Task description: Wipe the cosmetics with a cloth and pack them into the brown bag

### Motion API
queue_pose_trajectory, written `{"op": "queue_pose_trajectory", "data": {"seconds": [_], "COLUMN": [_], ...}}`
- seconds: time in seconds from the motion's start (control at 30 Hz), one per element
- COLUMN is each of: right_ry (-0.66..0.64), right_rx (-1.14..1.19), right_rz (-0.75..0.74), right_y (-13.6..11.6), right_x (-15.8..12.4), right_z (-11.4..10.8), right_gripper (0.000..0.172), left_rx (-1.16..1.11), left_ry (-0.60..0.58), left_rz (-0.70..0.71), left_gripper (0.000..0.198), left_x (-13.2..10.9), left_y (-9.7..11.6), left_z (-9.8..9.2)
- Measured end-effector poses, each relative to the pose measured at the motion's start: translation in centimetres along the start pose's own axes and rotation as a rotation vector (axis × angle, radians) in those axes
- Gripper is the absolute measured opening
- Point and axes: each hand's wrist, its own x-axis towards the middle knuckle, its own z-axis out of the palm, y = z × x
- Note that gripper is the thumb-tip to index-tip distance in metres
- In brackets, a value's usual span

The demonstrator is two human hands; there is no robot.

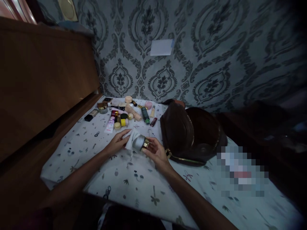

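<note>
My right hand [155, 152] is closed around a small silver jar with a gold band [141, 143], lying on its side just above the bed sheet [134, 182]. Against the jar's near end, my left hand [118, 142] presses a white tissue [131, 138], fingers curled on it. Both hands meet in the middle of the sheet, just left of an open brown bag [192, 134].
Several cosmetics lie in a cluster [124, 113] beyond my hands: tubes, small jars, a green bottle [145, 115], a black case [91, 115]. A wooden headboard [43, 80] rises on the left. Patterned wallpaper with a white note [161, 47] stands behind.
</note>
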Motion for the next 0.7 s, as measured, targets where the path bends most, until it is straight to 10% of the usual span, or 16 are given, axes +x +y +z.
{"op": "queue_pose_trajectory", "data": {"seconds": [0.37,0.7], "right_ry": [0.121,-0.003], "right_rx": [0.449,0.431], "right_rz": [0.169,0.183], "right_y": [0.30,-0.44], "right_x": [0.81,0.42], "right_z": [-0.07,-0.13], "right_gripper": [0.033,0.030], "left_rx": [0.300,-0.014], "left_ry": [-0.104,-0.032], "left_rz": [0.448,-0.007], "left_gripper": [0.021,0.027], "left_x": [-0.36,-0.19], "left_y": [0.16,-0.38], "left_z": [0.20,0.92]}}
